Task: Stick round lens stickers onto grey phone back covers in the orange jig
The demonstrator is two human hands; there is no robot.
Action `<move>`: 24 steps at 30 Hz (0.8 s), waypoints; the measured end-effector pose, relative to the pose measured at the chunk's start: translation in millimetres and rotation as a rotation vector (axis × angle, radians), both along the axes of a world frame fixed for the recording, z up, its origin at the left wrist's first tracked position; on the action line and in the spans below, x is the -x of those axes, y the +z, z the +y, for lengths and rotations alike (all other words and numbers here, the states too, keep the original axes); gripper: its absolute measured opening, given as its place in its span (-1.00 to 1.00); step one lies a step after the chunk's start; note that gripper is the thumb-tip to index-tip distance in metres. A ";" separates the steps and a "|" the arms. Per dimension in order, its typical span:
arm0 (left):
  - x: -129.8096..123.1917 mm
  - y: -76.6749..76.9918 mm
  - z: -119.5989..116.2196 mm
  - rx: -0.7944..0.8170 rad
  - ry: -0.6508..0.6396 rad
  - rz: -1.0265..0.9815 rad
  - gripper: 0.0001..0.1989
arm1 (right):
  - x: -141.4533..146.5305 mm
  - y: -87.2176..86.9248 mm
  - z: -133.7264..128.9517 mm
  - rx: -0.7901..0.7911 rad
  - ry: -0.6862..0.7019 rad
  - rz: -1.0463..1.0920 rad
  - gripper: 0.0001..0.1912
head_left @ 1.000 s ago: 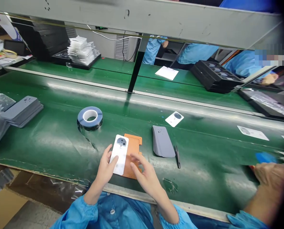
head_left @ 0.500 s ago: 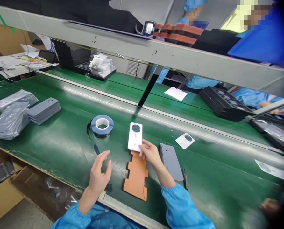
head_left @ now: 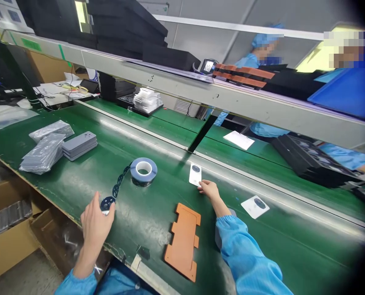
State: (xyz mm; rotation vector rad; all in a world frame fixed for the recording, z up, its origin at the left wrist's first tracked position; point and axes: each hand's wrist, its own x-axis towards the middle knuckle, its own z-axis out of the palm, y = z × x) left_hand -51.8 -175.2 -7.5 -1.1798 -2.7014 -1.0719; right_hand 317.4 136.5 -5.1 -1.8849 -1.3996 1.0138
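Note:
My right hand [head_left: 209, 190] pinches the lower corner of a white phone back panel [head_left: 195, 177] with a dark round camera patch, at the far side of the green mat. My left hand [head_left: 97, 215] has its thumb and fingers around the free end of a strip of dark round stickers [head_left: 115, 190]. That strip runs to a blue tape roll [head_left: 143, 172] with a white core. Between my hands, nearer to me, lies an orange fixture plate [head_left: 184, 243] with nothing on it. Grey panels [head_left: 218, 235] are mostly hidden under my right sleeve.
Another white panel [head_left: 255, 206] lies to the right. On the left are a stack of grey panels [head_left: 79, 146] and plastic-wrapped bundles [head_left: 44, 153]. A shelf beam [head_left: 170, 84] crosses above the green bench [head_left: 133, 229], held by a dark post [head_left: 202, 133]. Co-workers stand beyond.
My right hand has carried the white panel away from the orange plate, farther across the bench. My left hand has moved left to the sticker strip, which now stretches toward it. The view has shifted.

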 end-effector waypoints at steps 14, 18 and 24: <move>-48.6 10.4 27.2 -0.186 -0.506 -0.935 -0.60 | 111.9 29.3 -181.2 -0.238 0.794 0.176 -0.68; -57.9 17.4 28.8 -0.185 -0.571 -1.031 -0.59 | 132.4 34.9 -203.8 -0.271 0.781 0.200 -0.71; -64.7 14.2 33.6 -0.120 -0.557 -1.018 -0.54 | 113.7 36.6 -212.9 -0.196 0.659 0.290 -0.80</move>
